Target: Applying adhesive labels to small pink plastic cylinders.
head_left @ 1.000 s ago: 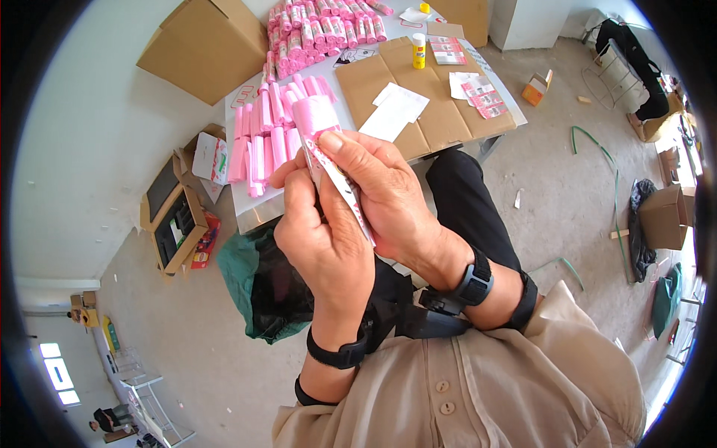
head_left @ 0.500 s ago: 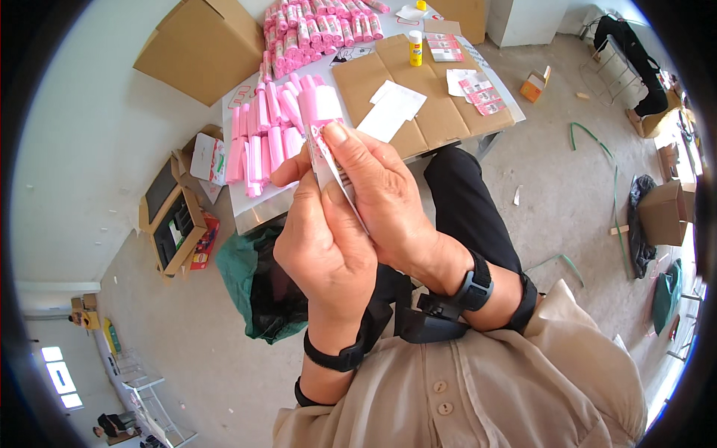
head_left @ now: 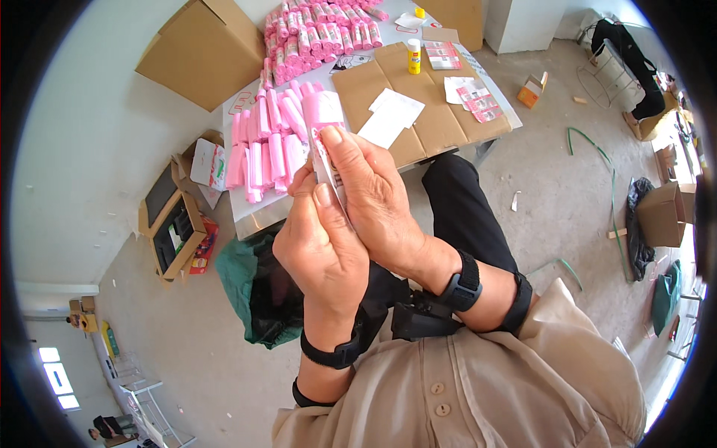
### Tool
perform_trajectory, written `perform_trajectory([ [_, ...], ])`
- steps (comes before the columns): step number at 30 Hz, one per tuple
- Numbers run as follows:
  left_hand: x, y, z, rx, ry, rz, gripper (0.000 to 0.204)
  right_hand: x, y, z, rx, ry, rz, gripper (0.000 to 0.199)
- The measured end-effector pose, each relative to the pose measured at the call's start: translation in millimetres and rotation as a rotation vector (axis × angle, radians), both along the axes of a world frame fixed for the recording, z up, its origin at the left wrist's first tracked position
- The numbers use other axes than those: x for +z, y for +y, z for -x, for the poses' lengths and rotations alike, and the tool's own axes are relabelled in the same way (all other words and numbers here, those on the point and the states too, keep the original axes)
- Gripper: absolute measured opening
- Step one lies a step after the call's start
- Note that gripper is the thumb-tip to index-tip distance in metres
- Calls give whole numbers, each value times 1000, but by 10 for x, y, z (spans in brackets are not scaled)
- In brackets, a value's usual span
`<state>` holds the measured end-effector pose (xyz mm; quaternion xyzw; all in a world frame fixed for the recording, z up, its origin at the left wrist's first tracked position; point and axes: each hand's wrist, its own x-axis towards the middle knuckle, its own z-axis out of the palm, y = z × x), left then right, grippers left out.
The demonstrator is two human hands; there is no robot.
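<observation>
Your left hand [head_left: 320, 246] and right hand [head_left: 385, 201] grip a pink plastic roll [head_left: 325, 107], its white-and-pink paper label [head_left: 320, 163] seemingly part-wrapped; pink rolls with printed bands [head_left: 308, 41] lie beyond the grip, plain pink rolls [head_left: 276, 155] left of it.

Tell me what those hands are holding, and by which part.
The right hand grips a pink roll below its exposed upper end, thumb on the printed label; the left hand holds that label lower down.
</observation>
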<state>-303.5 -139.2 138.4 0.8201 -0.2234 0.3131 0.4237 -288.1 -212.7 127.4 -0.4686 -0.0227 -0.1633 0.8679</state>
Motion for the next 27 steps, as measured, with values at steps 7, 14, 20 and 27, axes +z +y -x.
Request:
perform_trajectory([
  [7, 31, 80, -7, -343, 275, 354, 39, -94, 36, -65, -57, 49, 0, 36],
  [14, 43, 4, 56, -175, 279, 127, 36, -140, -33, -53, -20, 75, 55, 45],
  [20, -63, -7, 22, -116, 27, 118, 33, -10, -138, -25, 271, -16, -240, 43],
  [27, -129, -7, -17, -58, -168, -83, 31, 136, -199, 54, 357, -14, -365, 38],
])
